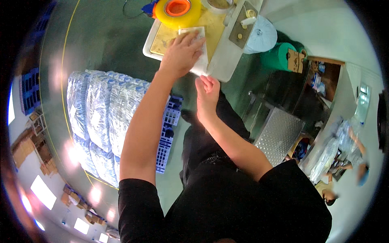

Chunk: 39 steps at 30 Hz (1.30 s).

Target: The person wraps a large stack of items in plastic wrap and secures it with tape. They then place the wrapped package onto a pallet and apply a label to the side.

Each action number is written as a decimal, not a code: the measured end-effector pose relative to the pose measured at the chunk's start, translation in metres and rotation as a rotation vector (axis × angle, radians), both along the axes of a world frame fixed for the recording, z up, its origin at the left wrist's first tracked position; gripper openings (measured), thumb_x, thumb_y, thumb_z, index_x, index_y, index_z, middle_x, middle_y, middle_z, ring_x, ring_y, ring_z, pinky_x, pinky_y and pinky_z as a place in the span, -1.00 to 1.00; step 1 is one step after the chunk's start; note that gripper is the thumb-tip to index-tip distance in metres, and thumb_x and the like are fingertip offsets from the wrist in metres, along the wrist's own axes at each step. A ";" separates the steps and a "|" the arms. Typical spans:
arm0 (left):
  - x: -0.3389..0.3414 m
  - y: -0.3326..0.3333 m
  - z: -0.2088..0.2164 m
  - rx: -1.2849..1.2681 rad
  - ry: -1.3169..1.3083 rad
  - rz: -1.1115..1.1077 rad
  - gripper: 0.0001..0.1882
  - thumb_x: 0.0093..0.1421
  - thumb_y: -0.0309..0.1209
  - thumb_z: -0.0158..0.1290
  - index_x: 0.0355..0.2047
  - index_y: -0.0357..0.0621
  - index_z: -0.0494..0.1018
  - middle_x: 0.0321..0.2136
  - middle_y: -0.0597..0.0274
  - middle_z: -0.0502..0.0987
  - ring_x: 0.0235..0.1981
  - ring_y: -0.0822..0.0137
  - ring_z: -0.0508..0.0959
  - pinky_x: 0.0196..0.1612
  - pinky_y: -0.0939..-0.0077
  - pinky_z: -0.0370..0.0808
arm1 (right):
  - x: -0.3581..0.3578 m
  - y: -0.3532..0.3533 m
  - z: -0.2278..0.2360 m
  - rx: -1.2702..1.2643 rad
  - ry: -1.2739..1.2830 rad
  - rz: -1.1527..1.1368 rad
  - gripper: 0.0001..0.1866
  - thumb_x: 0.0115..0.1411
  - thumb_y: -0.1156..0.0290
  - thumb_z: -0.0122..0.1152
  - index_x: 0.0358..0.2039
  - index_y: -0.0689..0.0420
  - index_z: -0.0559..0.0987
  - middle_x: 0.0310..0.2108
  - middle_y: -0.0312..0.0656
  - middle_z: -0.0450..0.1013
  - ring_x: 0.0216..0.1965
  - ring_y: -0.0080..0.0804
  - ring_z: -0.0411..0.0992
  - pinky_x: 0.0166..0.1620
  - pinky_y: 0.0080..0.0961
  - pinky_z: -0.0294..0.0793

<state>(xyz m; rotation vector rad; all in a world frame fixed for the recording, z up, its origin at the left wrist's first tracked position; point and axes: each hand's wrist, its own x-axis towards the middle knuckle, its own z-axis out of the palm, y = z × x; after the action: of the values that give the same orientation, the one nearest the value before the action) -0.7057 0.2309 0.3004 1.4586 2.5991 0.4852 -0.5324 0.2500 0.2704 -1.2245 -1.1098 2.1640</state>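
Observation:
A white flat sheet (199, 61) with faint print lies lengthwise across the yellow board on a white table (225, 67); paper or thin film, I cannot tell. My left hand (180, 54) rests flat on its upper part, fingers stretched out and slightly apart. Just off the table's near edge, my right hand (208, 95) has its fingers closed together, the tips at the sheet's near end. Whatever is between those fingertips is hidden. Beyond my left hand sits a round yellow roll (178, 18) with an orange core.
A tape roll (219, 5) and a grey tray (243, 28) with small pieces are on the table. To the right stand a white bag (261, 35), a green bin (277, 56) and a metal plate cart (279, 133). Wrapped bundles (99, 109) sit on a blue pallet (167, 137) at left. Other people work far right.

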 end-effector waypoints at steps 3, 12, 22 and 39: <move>-0.010 0.002 0.006 -0.001 -0.018 -0.006 -0.54 0.27 -0.10 0.05 0.17 0.21 0.43 0.21 0.23 0.37 0.21 0.06 0.34 0.25 0.07 0.26 | -0.011 -0.003 0.004 0.067 -0.091 0.019 -0.44 0.20 0.28 0.37 0.09 0.24 0.34 -0.09 -0.16 0.38 -0.08 -0.44 0.32 0.05 -0.44 0.35; -0.020 0.015 0.002 -0.014 0.110 -0.097 -0.51 0.25 -0.04 0.07 0.16 0.15 0.42 0.21 0.20 0.36 0.24 0.03 0.31 0.27 0.08 0.24 | -0.031 0.005 0.026 0.452 -0.410 0.050 -0.52 0.10 0.19 0.43 -0.10 0.24 0.49 -0.46 -0.28 0.38 -0.43 -0.52 0.32 -0.30 -0.46 0.38; -0.009 0.007 -0.012 0.018 0.075 -0.084 -0.36 0.23 0.14 0.00 0.20 0.08 0.34 0.32 0.15 0.23 0.36 0.01 0.15 0.40 0.03 0.02 | -0.007 -0.007 -0.013 0.123 -0.105 -0.026 -0.67 0.24 0.22 0.31 -0.22 0.25 0.52 -0.41 -0.31 0.44 -0.34 -0.59 0.35 -0.22 -0.56 0.35; -0.003 0.009 -0.006 -0.006 -0.007 -0.001 -0.28 0.17 0.17 0.05 0.24 0.08 0.31 0.33 0.13 0.20 0.38 0.01 0.11 0.44 0.05 -0.08 | 0.004 -0.009 0.004 -0.237 -0.034 0.371 -0.72 0.29 0.16 0.22 -0.26 0.15 0.56 -0.33 -0.35 0.50 -0.35 -0.62 0.35 -0.24 -0.56 0.31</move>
<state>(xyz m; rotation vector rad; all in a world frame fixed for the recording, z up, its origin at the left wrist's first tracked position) -0.7088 0.2400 0.2941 1.4538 2.5918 0.4808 -0.5284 0.2411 0.2746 -1.2342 -1.1997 2.6250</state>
